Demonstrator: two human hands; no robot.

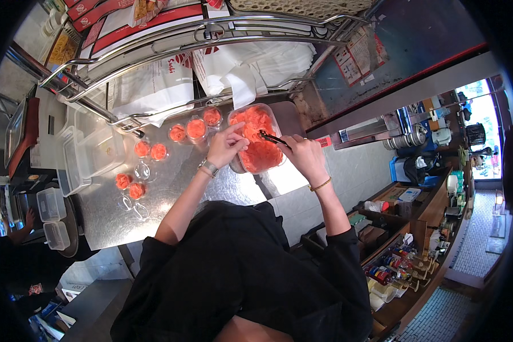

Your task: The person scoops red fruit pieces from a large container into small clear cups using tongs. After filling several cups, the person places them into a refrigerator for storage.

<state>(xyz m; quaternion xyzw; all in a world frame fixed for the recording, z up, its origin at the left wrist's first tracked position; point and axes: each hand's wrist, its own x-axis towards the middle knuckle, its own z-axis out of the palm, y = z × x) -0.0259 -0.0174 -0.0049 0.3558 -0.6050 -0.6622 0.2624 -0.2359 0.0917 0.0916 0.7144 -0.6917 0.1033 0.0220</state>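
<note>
A clear plastic tub point(278, 124) full of orange-pink slices, which look like pickled ginger, rests near the right end of the steel table point(222, 188). My right hand point(303, 156) grips small black tongs point(273, 137), whose tips are in the slices. Over the tub's left edge is my left hand point(227, 147), its fingers bent; whether they pinch a slice cannot be told. Several small clear cups hold the same food, among them one at the back point(211, 116) and one in the left group point(137, 190). Clear empty cups point(142, 171) stand beside them.
Larger clear plastic containers point(75, 171) are at the table's left end. A chrome wire rack point(154, 53) with white plastic bags point(154, 85) runs along the back. At far left, another person's hand point(29, 217) is near two clear containers point(51, 205). Wooden shelving point(410, 222) stands at right.
</note>
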